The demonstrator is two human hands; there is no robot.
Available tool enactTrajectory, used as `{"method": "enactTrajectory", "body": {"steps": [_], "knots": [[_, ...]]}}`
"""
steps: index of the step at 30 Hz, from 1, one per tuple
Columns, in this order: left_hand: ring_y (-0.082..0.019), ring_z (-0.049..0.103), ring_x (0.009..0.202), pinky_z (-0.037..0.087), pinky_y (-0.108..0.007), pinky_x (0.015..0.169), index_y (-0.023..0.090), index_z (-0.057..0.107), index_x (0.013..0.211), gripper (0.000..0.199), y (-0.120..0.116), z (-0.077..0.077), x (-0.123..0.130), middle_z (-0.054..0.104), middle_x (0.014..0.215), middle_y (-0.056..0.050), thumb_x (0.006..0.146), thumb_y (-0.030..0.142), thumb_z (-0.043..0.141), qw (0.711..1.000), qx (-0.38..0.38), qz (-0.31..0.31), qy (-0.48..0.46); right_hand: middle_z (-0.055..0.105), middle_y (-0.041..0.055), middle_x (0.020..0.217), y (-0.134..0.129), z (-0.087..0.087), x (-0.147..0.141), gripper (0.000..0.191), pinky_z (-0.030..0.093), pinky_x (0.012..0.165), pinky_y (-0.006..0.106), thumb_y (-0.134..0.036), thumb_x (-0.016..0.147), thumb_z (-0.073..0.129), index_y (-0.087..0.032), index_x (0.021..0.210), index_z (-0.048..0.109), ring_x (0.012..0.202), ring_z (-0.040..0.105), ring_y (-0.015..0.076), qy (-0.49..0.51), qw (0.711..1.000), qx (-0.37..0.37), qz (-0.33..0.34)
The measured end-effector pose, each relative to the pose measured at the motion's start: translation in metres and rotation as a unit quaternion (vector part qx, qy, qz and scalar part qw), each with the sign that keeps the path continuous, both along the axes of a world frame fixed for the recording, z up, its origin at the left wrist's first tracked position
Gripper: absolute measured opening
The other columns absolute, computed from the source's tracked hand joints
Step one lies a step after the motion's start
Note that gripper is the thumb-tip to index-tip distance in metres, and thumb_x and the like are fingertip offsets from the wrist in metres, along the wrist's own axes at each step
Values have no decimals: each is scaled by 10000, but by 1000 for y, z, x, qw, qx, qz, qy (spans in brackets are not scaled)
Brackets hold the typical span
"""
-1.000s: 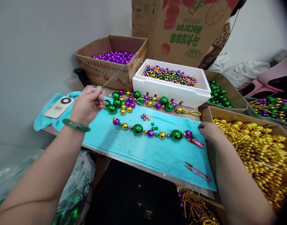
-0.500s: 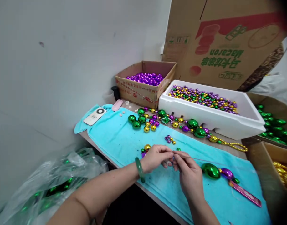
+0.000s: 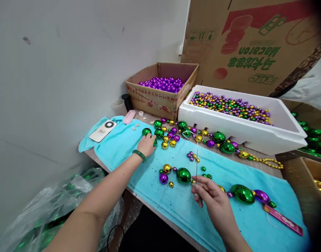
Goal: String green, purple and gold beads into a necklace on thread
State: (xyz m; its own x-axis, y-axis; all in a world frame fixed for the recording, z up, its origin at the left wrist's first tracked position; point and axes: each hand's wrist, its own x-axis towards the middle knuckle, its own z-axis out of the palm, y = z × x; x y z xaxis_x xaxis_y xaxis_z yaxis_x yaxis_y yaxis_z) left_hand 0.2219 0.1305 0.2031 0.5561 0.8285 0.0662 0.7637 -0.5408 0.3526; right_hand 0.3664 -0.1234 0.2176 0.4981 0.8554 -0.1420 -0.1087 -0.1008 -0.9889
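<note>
My left hand, with a green bangle on its wrist, has its fingers curled round a large green bead, which they partly hide. Other large green beads lie beside it on the towel. Pinched in my right hand is a long thin needle, standing upright. Around that hand lies a strand of beads with a big green bead to its left and a larger green oval bead to its right. Loose small purple and gold beads lie just beyond.
A turquoise towel covers the table. Behind it are a carton of purple beads and a white foam box of mixed beads. A finished-looking bead string lies before the box. A phone rests left; a pink strip right.
My left hand has left my right hand and moved up-left onto the large green beads. The needle now stands upright in my right hand, and the strand on the towel is uncovered.
</note>
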Motion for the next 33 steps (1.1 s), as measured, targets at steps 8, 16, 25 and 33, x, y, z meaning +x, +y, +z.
{"method": "enactTrajectory", "body": {"steps": [8,16,25,33], "knots": [[-172,631,742,525,-247,573,115,587,972,404,-34,31,5,642,910,-131,817,482,520,650,-559,87,-508,626,39,604,-14,-20,-1,265,472,479,250,-430,750,629,-194,791,740,530,562,158,-198,980,1,-15],[-104,563,549,480,-188,452,82,622,880,450,-65,49,14,658,810,-130,828,514,503,475,-665,102,-567,637,38,622,-22,-18,-2,258,488,516,261,-409,772,595,-206,814,747,552,576,167,-255,967,-7,-9],[-102,564,576,476,-183,479,75,629,884,472,-72,54,15,657,814,-132,833,525,494,471,-666,87,-572,657,48,633,-29,-18,-2,263,485,497,268,-419,752,614,-201,804,753,537,575,169,-239,971,-7,-29],[-108,588,653,471,-205,548,165,558,832,292,-97,54,23,623,781,-12,687,351,731,584,-553,46,-593,632,43,618,-28,-19,-2,277,477,490,260,-424,760,608,-189,821,740,546,571,167,-226,973,-6,-34]]}}
